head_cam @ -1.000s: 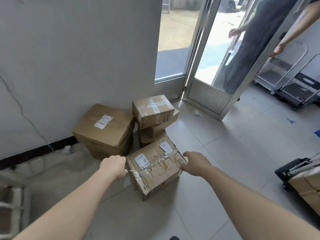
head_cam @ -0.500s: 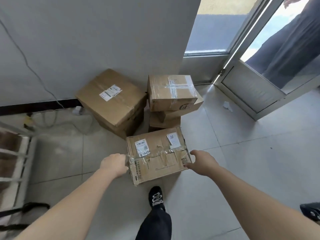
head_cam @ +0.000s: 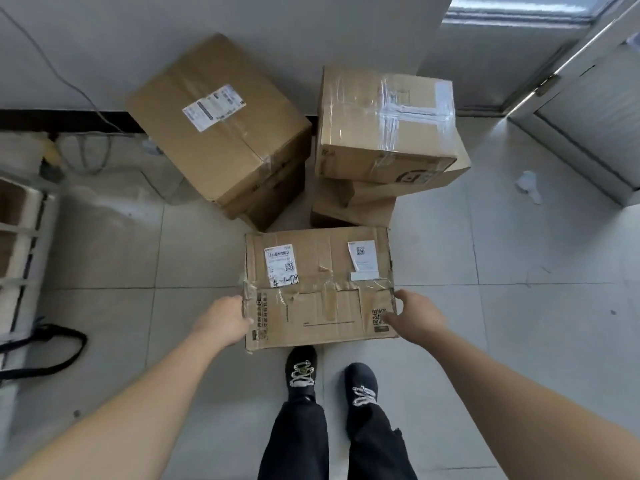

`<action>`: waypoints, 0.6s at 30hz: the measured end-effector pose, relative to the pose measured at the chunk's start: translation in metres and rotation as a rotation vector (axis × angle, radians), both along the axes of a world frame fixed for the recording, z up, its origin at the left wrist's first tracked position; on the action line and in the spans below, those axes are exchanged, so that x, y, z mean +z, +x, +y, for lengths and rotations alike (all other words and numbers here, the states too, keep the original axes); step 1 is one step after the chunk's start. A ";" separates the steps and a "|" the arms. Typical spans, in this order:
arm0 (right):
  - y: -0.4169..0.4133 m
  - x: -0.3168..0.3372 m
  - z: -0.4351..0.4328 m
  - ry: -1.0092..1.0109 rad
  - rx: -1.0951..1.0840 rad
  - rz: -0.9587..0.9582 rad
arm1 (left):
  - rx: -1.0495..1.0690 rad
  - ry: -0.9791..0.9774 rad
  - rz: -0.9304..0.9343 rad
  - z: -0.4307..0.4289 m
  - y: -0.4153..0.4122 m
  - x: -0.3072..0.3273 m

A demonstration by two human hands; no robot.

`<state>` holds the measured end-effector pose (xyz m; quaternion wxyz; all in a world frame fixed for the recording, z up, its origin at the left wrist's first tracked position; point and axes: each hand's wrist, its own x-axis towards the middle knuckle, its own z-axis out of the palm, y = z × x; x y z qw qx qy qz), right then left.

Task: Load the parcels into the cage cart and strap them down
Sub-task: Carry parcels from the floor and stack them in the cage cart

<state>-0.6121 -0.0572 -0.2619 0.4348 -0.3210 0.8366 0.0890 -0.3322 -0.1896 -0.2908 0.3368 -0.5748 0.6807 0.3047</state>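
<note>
Clasping the taped parcel [head_cam: 318, 296] at each end are left hand [head_cam: 221, 320] and right hand [head_cam: 415, 318]; its label [head_cam: 280, 263] bears handwritten "4-1…".

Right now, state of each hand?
Left hand: holding the box by its left edge.
Right hand: holding the same box by its right edge.

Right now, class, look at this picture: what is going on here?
A person grips a worn, taped brown cardboard parcel by its short sides, left hand on one, right hand on the other. It hides the toe of one black shoe, so it looks lifted. Behind, a large labelled brown box and a stack of taped brown boxes stand by the wall. No cage cart shows.
</note>
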 end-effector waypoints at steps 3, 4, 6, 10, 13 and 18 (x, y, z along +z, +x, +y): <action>-0.011 -0.051 -0.003 0.019 0.002 -0.027 | 0.066 0.015 -0.003 0.005 -0.003 -0.052; -0.013 -0.068 -0.004 0.030 0.006 -0.035 | 0.089 0.019 0.000 0.007 -0.004 -0.068; -0.017 -0.107 -0.004 0.043 0.008 -0.030 | 0.148 0.007 -0.002 0.010 -0.006 -0.102; -0.029 -0.177 -0.003 0.010 -0.101 0.028 | 0.328 -0.059 -0.028 0.013 -0.007 -0.164; -0.035 -0.216 -0.001 -0.003 -0.356 -0.012 | 0.515 -0.065 -0.043 0.015 -0.005 -0.201; -0.034 -0.247 0.005 -0.059 -0.542 -0.023 | 0.738 -0.103 0.011 0.022 -0.007 -0.223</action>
